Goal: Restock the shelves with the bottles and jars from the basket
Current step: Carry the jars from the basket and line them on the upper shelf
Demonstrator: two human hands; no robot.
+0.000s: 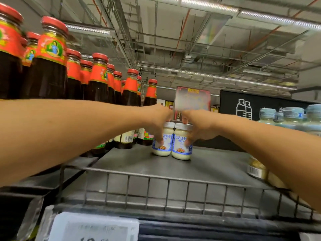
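Two white salad-dressing jars with blue labels stand side by side on the grey top shelf (173, 167). My left hand (159, 121) grips the left jar (161, 145) from above, fingers curled down its front. My right hand (198, 127) grips the right jar (181, 146) the same way. Both jars rest upright on the shelf and touch each other. Both my forearms reach in over the wire front rail (156, 186). The basket is out of view.
Rows of dark sauce bottles (97, 79) with red caps fill the shelf's left side. A lidded jar (256, 169) sits at the right behind my arm. Pale blue-capped bottles (293, 117) stand far right. A price tag (93, 228) hangs below the rail.
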